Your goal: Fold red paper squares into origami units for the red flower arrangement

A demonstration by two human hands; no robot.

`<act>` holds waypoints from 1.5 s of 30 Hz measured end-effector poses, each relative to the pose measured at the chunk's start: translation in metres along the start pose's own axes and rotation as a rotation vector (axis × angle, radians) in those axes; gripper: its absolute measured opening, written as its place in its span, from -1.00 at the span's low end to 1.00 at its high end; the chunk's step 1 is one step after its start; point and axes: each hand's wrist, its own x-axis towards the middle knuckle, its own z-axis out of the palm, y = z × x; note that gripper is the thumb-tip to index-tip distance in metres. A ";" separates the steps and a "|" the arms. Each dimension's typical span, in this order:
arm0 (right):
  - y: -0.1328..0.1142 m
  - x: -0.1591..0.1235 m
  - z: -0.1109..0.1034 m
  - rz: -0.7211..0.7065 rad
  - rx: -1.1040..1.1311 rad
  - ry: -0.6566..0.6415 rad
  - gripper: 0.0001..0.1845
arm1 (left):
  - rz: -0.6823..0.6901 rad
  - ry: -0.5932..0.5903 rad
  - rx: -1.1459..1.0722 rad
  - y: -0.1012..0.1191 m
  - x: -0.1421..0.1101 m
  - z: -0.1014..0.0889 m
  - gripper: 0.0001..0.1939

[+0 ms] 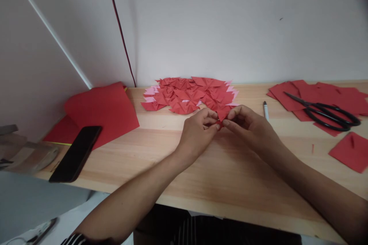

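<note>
Between my two hands is a small piece of folded red paper (222,112), its pointed tip turned down towards me. My left hand (198,128) pinches it from the left, fingers curled. From the other side, the thumb and fingers of my right hand (249,125) close on it. Just beyond lies a spread of folded red paper pieces (186,95), overlapping in rows, with pink paper (150,91) showing at the edges. My fingers partly cover the held piece, so its full shape is hidden.
To the right lie black-handled scissors (330,116) on red paper squares (301,90), a marker (266,111) and another red square (352,152). Large red sheets (100,109) and a black phone (76,153) are on the left. A wall (230,26) rises behind the table (207,187).
</note>
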 end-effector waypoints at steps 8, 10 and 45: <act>-0.003 -0.001 -0.001 -0.040 -0.023 0.026 -0.75 | -0.007 -0.072 -0.141 -0.007 0.005 -0.001 -0.94; -0.005 -0.001 0.000 -0.044 -0.010 0.031 -0.75 | -0.003 -0.081 -0.155 -0.005 0.005 -0.001 -0.93; -0.009 -0.007 -0.007 -0.332 -0.393 0.105 -0.96 | -0.120 -0.065 -0.299 -0.008 0.004 -0.002 -0.83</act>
